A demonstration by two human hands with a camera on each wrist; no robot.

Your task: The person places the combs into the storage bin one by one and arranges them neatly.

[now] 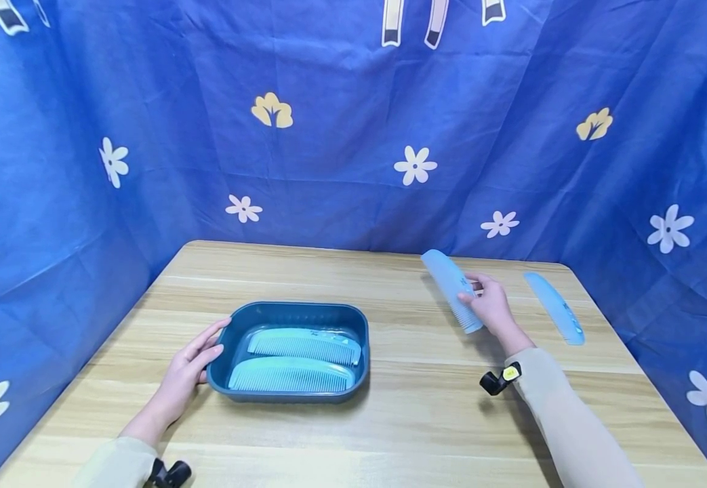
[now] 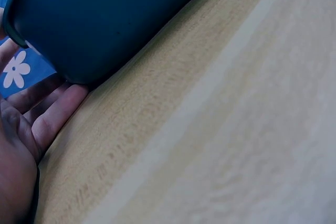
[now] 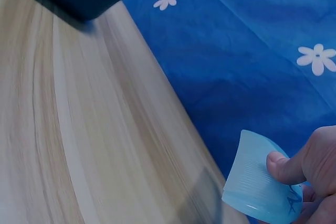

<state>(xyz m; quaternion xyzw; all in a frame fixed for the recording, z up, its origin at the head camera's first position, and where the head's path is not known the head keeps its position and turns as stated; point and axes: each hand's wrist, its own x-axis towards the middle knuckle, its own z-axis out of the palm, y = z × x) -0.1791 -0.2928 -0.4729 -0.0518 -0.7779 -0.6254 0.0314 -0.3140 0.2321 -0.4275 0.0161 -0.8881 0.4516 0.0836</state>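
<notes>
No readable text anywhere. The held comb (image 3: 260,190) carries small dark markings near the thumb, too blurred to read; the same goes for faint print on the combs in the tray (image 1: 304,313).

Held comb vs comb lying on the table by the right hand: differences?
The held comb is pinched by the right hand and lifted, tilted; the loose comb lies flat on the table, untouched. The held comb sits left of the hand, the loose comb right of it. Both are light blue plastic.
</notes>
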